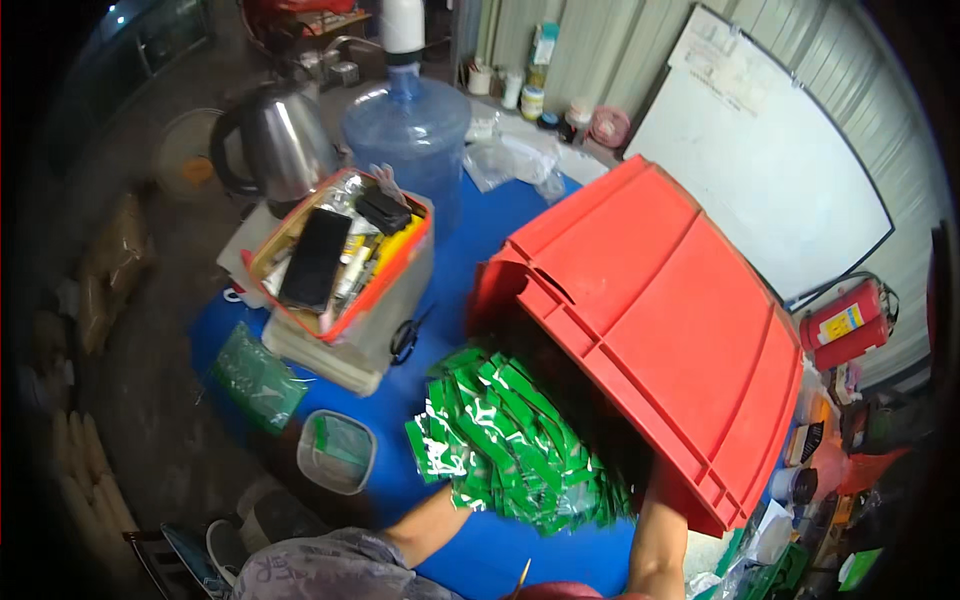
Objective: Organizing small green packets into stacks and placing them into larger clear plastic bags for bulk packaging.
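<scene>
A large red plastic bin (660, 300) lies tipped over on the blue table, its ribbed outer side facing up and its mouth toward the lower left. Out of that mouth spreads a heap of small shiny green packets (510, 440). My left hand (455, 497) reaches to the heap's near edge; its fingers are hidden by the packets. At the bin's lower corner my right hand (670, 490) goes in behind the rim, and its fingers are out of sight. Whether either hand grips anything does not show.
Left of the heap stand a small tub (370, 470), a green packet bag (255, 375), black scissors (404, 342) and an open box (420, 265) of odds and ends topped by a phone (316, 260). Behind are a kettle (285, 145), a water jug (410, 120) and a whiteboard (740, 150).
</scene>
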Available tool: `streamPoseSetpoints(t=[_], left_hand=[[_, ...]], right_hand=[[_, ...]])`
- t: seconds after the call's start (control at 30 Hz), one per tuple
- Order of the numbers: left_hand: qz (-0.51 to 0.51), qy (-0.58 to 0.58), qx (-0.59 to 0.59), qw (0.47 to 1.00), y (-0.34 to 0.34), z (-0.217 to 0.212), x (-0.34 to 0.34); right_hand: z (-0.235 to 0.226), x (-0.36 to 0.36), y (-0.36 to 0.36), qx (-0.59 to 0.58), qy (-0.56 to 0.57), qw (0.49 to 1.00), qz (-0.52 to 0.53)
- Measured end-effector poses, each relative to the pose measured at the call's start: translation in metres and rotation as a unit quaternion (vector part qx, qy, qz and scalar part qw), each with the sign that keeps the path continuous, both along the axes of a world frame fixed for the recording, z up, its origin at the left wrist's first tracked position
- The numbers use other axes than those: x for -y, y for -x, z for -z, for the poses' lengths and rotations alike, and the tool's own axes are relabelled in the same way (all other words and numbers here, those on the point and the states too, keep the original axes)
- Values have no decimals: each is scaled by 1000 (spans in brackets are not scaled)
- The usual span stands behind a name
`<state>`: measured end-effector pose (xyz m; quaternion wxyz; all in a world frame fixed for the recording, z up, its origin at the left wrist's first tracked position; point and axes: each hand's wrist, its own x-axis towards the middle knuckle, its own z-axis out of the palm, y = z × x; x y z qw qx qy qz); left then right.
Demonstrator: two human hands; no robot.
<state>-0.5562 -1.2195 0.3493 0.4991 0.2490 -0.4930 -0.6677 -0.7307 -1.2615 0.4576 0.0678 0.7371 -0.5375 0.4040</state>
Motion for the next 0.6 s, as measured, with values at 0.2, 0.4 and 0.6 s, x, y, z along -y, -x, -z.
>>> streamPoseSetpoints(t=[0.2, 0.4, 0.6], left_hand=[[24, -87, 40, 995, -36, -4, -130], [68, -304, -147, 939, -55, -47, -234], [100, -539, -142, 824, -63, -62, -268]], right_hand=[[7, -97, -37, 32, -114, 993, 7], [27, -199, -44, 58, -259, 963, 42], [23, -211, -41, 75, -294, 952, 46]])
